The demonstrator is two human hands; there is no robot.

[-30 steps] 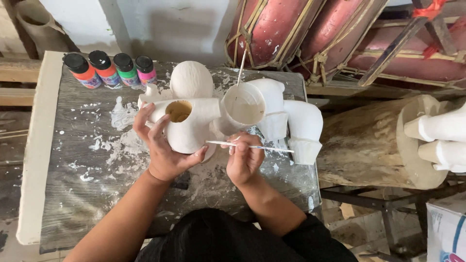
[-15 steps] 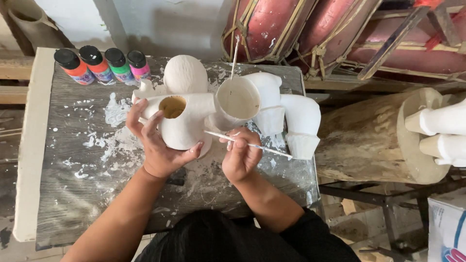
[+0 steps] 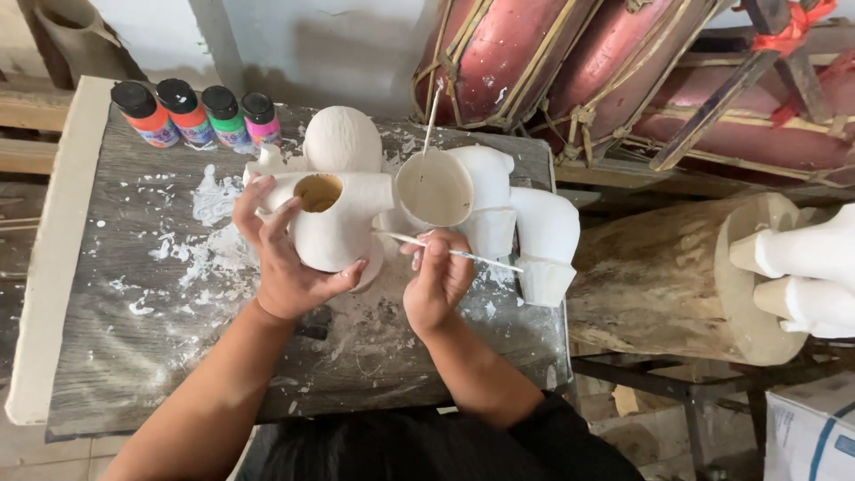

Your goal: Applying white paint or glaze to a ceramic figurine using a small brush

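Observation:
My left hand (image 3: pixel 283 256) grips a white hollow figure piece (image 3: pixel 334 218) with a round brown opening on top, steadying it on the worn wooden board (image 3: pixel 134 356). My right hand (image 3: pixel 436 281) pinches a thin white paintbrush (image 3: pixel 463 255), its tip toward the piece's side. Just behind stands a white cup of pale paint (image 3: pixel 435 187) with a stick in it. More white figure parts (image 3: pixel 525 227) crowd the right of the board, and a rounded white head piece (image 3: pixel 343 138) sits behind.
Several paint bottles (image 3: pixel 191 114) with black caps stand at the board's back left. White paint splatters cover the board. A log stand (image 3: pixel 677 285) holding white plaster limbs (image 3: pixel 802 276) sits to the right. Red drums (image 3: pixel 570 62) lean behind.
The view has drifted slightly. My right hand shifted the brush a little lower along the piece; my left hand keeps its grip on the same figure part.

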